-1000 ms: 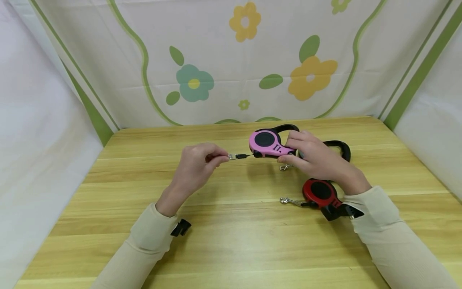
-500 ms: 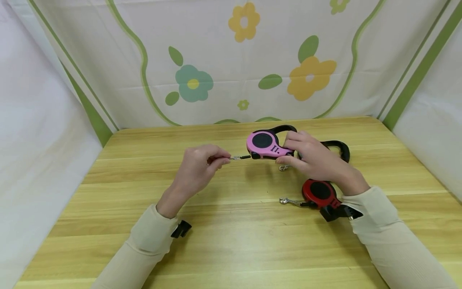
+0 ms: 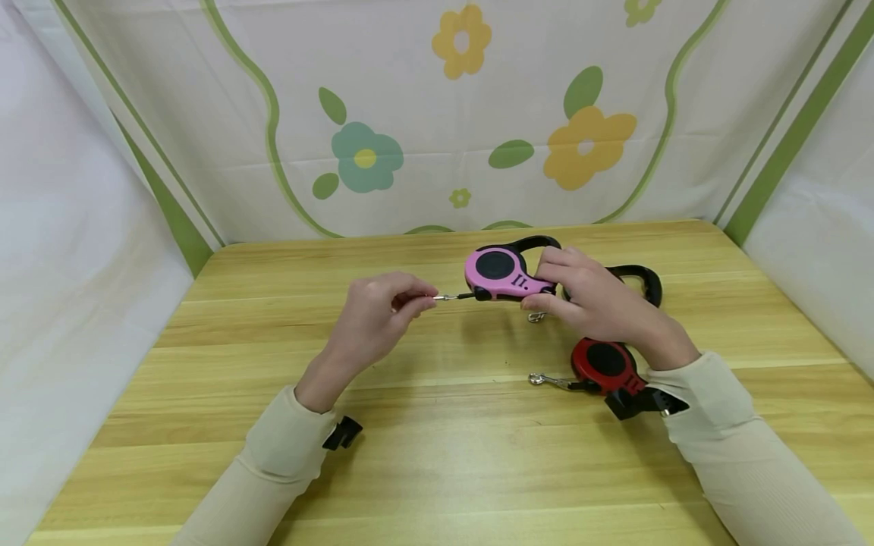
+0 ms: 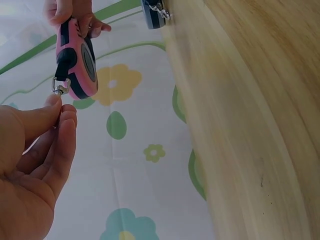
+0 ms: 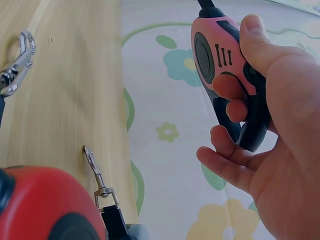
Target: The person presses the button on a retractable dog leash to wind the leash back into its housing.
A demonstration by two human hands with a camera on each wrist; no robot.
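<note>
Gripping the pink leash reel [image 3: 501, 273] above the desk [image 3: 437, 455], the right hand [image 3: 601, 303] steadies its handle so the left hand [image 3: 372, 318] can pinch the metal clip [image 3: 442, 297] at its mouth; a red reel [image 3: 604, 362] lies nearby.

Head view: right hand [image 3: 601, 299] covers the rear of the pink leash [image 3: 501, 273] housing and most of a third leash [image 3: 638, 279] behind it, only its black handle loop and a bit of clip showing; right sleeve [image 3: 717, 425] hides the red leash [image 3: 604, 362] handle. The metal clip [image 3: 444, 297] in the left hand [image 3: 375, 318] fingertips is too small to read there. Right wrist view cuts the red leash at the bottom edge.
</note>
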